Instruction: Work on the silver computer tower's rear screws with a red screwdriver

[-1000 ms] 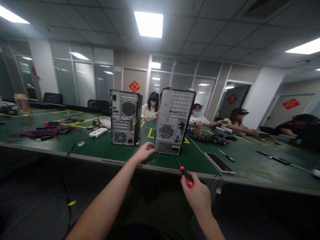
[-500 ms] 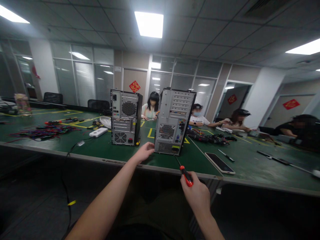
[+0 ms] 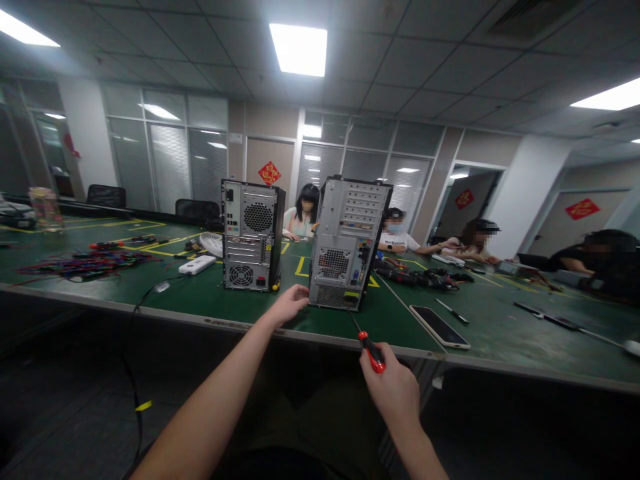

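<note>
Two desktop computer towers stand upright with their backs toward me. My left hand [image 3: 290,305] rests low beside the right computer tower [image 3: 345,220], its fingers stretched out against the lower left corner of the case. My right hand [image 3: 393,377] is closed round the red and black handle of a screwdriver [image 3: 371,351]. The thin shaft slants up and to the left, its tip close to the tower's bottom edge; whether it touches is unclear. To the left is the second, shorter computer tower [image 3: 247,237], apart from both hands.
A smartphone [image 3: 440,327] lies on the green table [image 3: 240,313] at right, near a pen-like tool [image 3: 453,311]. Black cables [image 3: 425,277] are behind it. At left are a white power strip [image 3: 197,265] and tangled coloured wires [image 3: 95,263]. Several people sit across the table.
My right hand and the screwdriver have shifted very slightly left. My left hand and both towers look unmoved.
</note>
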`<state>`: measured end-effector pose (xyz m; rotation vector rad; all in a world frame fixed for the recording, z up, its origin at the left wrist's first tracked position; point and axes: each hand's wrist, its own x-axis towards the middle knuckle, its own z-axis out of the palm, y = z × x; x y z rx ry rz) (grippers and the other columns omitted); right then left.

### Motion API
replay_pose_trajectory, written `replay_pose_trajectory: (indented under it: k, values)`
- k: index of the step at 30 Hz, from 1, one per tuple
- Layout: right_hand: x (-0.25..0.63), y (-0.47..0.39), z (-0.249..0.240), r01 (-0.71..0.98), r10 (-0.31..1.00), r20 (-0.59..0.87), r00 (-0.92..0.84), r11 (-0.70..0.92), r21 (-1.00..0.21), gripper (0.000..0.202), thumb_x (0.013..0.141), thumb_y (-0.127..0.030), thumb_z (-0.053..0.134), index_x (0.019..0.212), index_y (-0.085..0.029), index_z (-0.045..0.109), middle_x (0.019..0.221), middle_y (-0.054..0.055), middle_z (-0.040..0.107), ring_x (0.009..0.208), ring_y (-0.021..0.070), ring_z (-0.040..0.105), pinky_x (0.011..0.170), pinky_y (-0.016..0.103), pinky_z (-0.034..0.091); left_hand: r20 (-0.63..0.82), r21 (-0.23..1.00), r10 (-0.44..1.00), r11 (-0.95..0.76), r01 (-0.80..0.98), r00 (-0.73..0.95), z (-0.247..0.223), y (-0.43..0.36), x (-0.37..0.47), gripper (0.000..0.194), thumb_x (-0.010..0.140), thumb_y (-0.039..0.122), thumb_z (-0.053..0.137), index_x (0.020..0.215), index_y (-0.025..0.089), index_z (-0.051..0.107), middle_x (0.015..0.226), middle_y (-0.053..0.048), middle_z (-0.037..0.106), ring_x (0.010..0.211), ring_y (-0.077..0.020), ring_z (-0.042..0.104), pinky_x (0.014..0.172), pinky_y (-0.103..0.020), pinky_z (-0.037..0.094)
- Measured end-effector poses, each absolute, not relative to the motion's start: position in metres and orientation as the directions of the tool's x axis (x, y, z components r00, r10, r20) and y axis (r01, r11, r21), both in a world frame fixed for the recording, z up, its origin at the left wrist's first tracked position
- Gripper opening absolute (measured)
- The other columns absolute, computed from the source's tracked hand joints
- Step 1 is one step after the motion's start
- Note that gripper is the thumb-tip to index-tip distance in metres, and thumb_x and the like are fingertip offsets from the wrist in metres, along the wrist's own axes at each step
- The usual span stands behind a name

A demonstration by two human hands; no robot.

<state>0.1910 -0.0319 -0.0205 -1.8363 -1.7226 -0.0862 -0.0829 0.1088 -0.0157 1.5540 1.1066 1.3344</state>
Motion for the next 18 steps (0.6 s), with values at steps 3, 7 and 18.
replay_pose_trajectory:
  k: [3, 7, 18]
  values:
    - [0.1917, -0.0320, -0.0213, 0.925, 0.880, 0.449, 0.154, 0.031, -0.378, 0.023, 0.098, -0.041, 0.054, 0.108, -0.025, 0.067, 0.068, 0.002, 0.067, 0.060, 0.0186, 0.063, 0.059, 0.025, 0.027, 0.301, 0.945, 0.952, -0.306, 0.113, 0.065, -0.0159, 0.1087, -0.0833, 0.033, 0.081, 0.027, 0.071, 0.112, 0.017, 0.064, 0.116, -0.010, 0.071, 0.101, -0.0202, 0.066, 0.079, -0.031, 0.053]
    - [0.1919, -0.0332, -0.0201, 0.922, 0.886, 0.435, 0.157, 0.026, -0.386, 0.023, 0.098, -0.042, 0.053, 0.107, -0.026, 0.066, 0.068, 0.002, 0.067, 0.061, 0.0193, 0.063, 0.059, 0.025, 0.028, 0.310, 0.941, 0.949, -0.316, 0.119, 0.062, -0.0183, 0.1117, -0.0833, 0.031, 0.082, 0.024, 0.069, 0.112, 0.017, 0.065, 0.113, -0.009, 0.072, 0.099, -0.0188, 0.066, 0.078, -0.029, 0.052]
    - [0.1923, -0.0325, -0.0210, 0.923, 0.881, 0.447, 0.157, 0.030, -0.384, 0.022, 0.098, -0.041, 0.053, 0.106, -0.025, 0.066, 0.068, 0.001, 0.067, 0.059, 0.0183, 0.062, 0.058, 0.025, 0.026, 0.314, 0.939, 0.947, -0.320, 0.124, 0.070, -0.0217, 0.1153, -0.0844, 0.032, 0.082, 0.026, 0.068, 0.113, 0.017, 0.064, 0.114, -0.009, 0.072, 0.099, -0.0199, 0.066, 0.077, -0.030, 0.051]
